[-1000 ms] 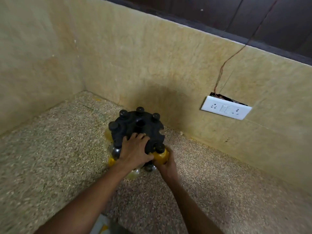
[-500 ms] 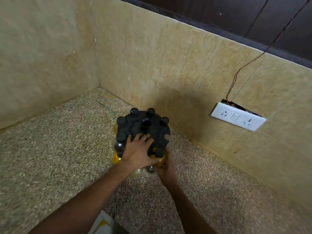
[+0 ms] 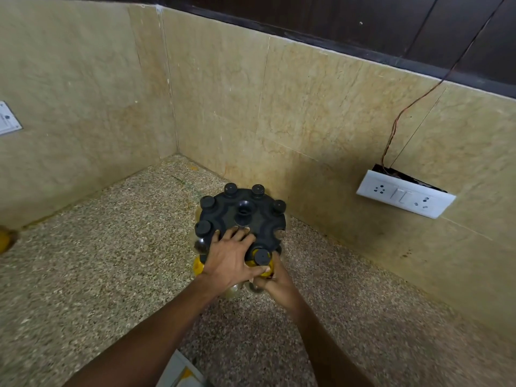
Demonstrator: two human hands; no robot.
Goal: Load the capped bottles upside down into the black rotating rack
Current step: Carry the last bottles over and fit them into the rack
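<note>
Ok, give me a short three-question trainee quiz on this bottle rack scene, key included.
1. True or false: the left hand lies flat on top of the rack.
2. Which hand holds the yellow bottle at the rack's near edge? A) left B) right C) neither
3. Fill in: the white switch plate is mounted on the ____.

Key: 1 true; 2 B, the right hand; 3 wall.

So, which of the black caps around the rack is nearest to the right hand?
The cap at the rack's near edge, on the yellow bottle that the right hand holds.
</note>
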